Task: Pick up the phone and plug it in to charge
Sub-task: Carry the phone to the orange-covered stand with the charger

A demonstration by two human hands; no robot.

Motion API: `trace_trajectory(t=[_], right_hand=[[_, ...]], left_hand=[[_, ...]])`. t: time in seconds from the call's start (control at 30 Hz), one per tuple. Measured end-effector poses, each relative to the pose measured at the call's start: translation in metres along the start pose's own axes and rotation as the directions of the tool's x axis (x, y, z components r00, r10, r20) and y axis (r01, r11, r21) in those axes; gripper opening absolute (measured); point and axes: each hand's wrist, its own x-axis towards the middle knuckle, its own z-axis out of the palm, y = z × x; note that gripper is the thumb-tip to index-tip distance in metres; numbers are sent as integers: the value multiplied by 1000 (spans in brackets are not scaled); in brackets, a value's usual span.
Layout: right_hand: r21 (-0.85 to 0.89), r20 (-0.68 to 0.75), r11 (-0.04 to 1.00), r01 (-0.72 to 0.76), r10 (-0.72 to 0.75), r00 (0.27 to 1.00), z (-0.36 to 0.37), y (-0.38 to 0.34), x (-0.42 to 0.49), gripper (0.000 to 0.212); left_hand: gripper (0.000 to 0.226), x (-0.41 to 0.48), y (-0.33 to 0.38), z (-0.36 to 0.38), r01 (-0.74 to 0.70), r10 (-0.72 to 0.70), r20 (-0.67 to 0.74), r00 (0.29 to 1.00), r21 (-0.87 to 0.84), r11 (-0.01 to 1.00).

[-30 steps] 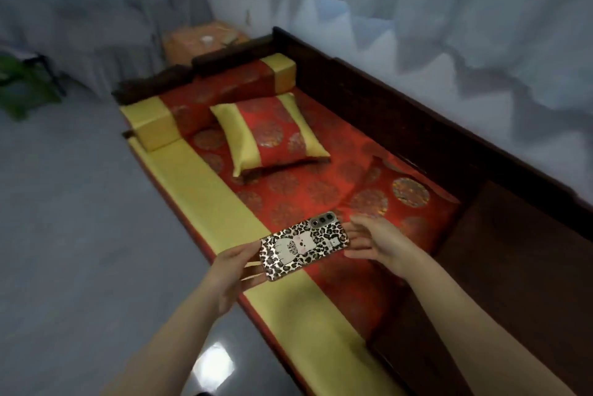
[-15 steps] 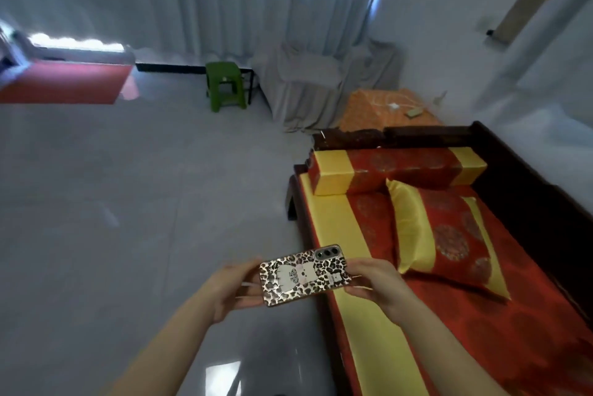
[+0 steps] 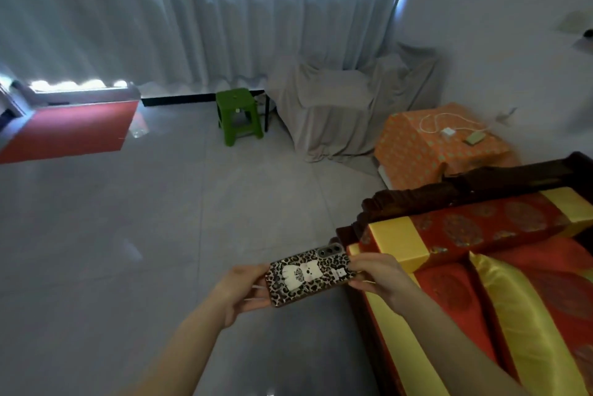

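The phone, in a leopard-print case with a white cartoon on its back, is held level in front of me, back side up. My left hand grips its left end and my right hand grips its right end near the camera lenses. Far off at the right, a white charger block with a looped white cable lies on a small table under an orange patterned cloth. A flat greenish object lies beside the charger.
A dark wooden daybed with red and yellow cushions fills the right side. Beyond it stand a grey-draped armchair and a green plastic stool. Pale curtains hang behind. A red mat lies far left on the grey tiled floor.
My view has swung left from the daybed toward the room; the orange-covered table with the charger now shows clearly. Both hands keep the phone in the same hold.
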Motion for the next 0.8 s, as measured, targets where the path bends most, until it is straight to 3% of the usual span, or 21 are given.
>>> trace_trajectory(t=[0.27,0.47,0.8], right_hand=[[43,-7,999,-28,28,1000,92,-144,166,12],[199,-169,980,18,16,985,124,-221,270,12],[385,-440,914,131,56,896,68,-345,403,11]], left_hand=[[18,153,175,-64,-27,26,45,999,24,999],[20,279,312,-74,-81,63,123,990,147,986],[26,457,498,32,-143,15,359,933,332,932]])
